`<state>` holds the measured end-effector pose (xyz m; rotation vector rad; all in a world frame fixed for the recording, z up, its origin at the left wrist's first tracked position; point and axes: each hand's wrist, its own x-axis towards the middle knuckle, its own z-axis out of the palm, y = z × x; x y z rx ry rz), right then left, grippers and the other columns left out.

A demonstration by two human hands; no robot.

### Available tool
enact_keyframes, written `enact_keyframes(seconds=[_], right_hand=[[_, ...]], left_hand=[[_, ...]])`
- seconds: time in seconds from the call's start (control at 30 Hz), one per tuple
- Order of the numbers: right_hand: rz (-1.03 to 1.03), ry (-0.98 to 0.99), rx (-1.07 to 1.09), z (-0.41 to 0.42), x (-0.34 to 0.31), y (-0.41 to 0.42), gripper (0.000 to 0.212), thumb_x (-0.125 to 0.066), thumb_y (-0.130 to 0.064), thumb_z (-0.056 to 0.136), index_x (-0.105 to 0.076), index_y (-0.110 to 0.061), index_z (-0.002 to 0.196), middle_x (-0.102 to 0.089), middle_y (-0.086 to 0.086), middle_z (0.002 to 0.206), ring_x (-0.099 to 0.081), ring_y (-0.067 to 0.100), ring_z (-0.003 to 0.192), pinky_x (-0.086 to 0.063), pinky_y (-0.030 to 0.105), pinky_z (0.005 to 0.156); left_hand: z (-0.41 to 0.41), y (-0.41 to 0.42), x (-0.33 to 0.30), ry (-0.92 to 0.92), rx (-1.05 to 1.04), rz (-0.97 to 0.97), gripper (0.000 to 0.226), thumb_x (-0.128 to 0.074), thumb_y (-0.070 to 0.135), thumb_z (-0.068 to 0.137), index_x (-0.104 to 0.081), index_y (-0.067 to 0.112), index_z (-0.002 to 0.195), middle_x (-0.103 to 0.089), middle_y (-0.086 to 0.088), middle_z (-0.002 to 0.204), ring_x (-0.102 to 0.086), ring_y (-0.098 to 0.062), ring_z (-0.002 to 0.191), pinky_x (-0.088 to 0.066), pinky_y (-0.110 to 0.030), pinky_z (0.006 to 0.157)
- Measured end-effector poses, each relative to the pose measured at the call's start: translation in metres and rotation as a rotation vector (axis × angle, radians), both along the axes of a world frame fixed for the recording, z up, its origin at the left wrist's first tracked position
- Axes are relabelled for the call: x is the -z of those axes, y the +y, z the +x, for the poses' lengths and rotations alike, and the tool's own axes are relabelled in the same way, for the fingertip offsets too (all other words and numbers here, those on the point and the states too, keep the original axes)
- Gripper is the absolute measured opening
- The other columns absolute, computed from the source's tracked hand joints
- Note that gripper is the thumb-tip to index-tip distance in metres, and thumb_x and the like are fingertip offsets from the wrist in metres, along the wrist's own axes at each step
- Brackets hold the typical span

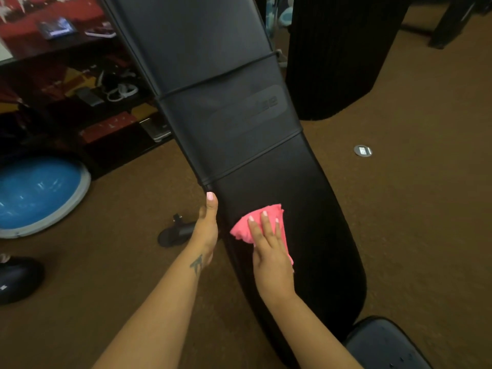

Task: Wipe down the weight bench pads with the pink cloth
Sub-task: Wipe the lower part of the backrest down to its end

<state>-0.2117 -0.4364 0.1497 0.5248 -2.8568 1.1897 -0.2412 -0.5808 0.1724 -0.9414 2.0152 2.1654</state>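
The long black back pad [306,198] of the weight bench runs from the top centre down to the lower right. My right hand [269,251] lies flat with straight fingers on the pink cloth [242,227], pressing it onto the lower part of the pad. My left hand [207,230] grips the pad's left edge beside it, thumb on top and the other fingers hidden behind the edge. A second black pad, the seat [383,344], shows at the bottom right corner.
Brown carpet [412,209] surrounds the bench. A blue half-dome balance trainer [37,195] lies at the left, a black bench foot [175,233] near my left hand, a dark shoe [16,280] at far left. A black punching bag [335,57] hangs behind; cluttered shelves stand upper left.
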Motion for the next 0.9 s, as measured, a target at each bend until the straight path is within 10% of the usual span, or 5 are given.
enact_keyframes(seconds=[0.23, 0.6, 0.8, 0.9], right_hand=[[0.100, 0.034, -0.195, 0.026, 0.026, 0.013, 0.068, -0.048, -0.015, 0.089, -0.018, -0.049, 0.139, -0.006, -0.019, 0.152, -0.004, 0.019, 0.143, -0.011, 0.039, 0.107], [-0.042, 0.021, -0.031, -0.004, 0.004, 0.011, 0.065, -0.047, -0.002, 0.092, -0.022, -0.041, 0.137, -0.008, -0.019, 0.150, 0.001, 0.008, 0.141, 0.006, -0.001, 0.098], [0.090, 0.047, -0.249, 0.028, 0.029, 0.020, 0.075, -0.054, -0.004, 0.089, -0.019, -0.048, 0.139, -0.005, -0.018, 0.152, -0.002, 0.017, 0.143, -0.001, 0.032, 0.110], [0.103, -0.051, -0.214, 0.030, 0.039, 0.045, 0.068, -0.049, -0.004, 0.092, -0.021, -0.048, 0.137, -0.002, -0.022, 0.149, -0.001, 0.009, 0.142, 0.007, 0.010, 0.104]], left_hand=[[0.002, 0.003, 0.001, -0.012, -0.001, -0.020, 0.135, -0.031, 0.104, 0.041, -0.018, 0.030, 0.153, -0.026, -0.003, 0.158, -0.028, -0.028, 0.143, -0.022, -0.056, 0.116], [-0.002, 0.000, 0.005, -0.023, -0.056, -0.065, 0.146, -0.028, 0.107, 0.030, -0.020, 0.029, 0.153, -0.028, -0.002, 0.158, -0.029, -0.026, 0.143, -0.024, -0.053, 0.116], [0.002, 0.005, -0.001, -0.019, -0.039, -0.098, 0.126, -0.023, 0.100, 0.050, -0.017, 0.027, 0.154, -0.026, -0.005, 0.158, -0.028, -0.030, 0.143, -0.022, -0.056, 0.116], [0.000, 0.005, -0.002, -0.034, -0.045, -0.095, 0.120, -0.022, 0.093, 0.056, -0.016, 0.025, 0.154, -0.026, -0.006, 0.158, -0.027, -0.030, 0.144, -0.020, -0.055, 0.117]])
